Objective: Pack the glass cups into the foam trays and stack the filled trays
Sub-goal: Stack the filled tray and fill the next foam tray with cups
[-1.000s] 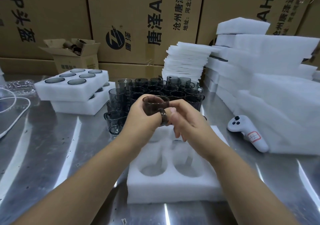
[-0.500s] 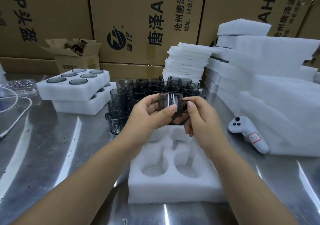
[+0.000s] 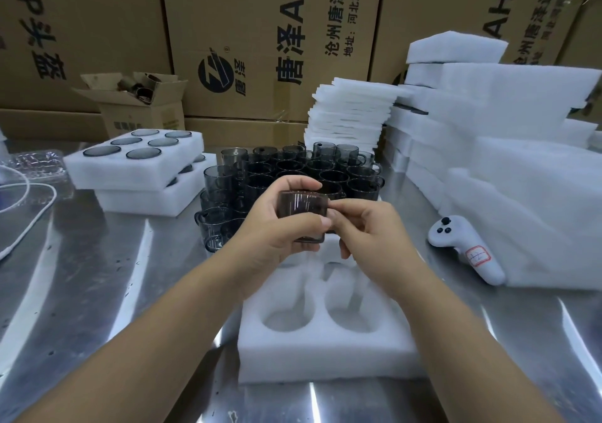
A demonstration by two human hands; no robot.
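The glass cup (image 3: pixel 302 216) is held above the far end of the empty foam tray (image 3: pixel 325 357), its dark side towards the camera. The left hand (image 3: pixel 272 230) grips it, thumb across the front and fingers curled behind. The right hand (image 3: pixel 368 232) pinches its right edge, perhaps at the handle, which is hidden.

Just beyond stands the cluster of loose cups (image 3: pixel 329 168). Far left sit two stacked filled trays (image 3: pixel 136 175), and a stack of foam sheets (image 3: pixel 348 113) rises behind the cluster.

Half a second ago the cup was slightly higher and further right; a second ago its mouth faced up.

Bare steel table (image 3: pixel 97 292) lies left of the tray. On the right, a white controller (image 3: pixel 465 250) and foam blocks (image 3: pixel 527 201) crowd close.
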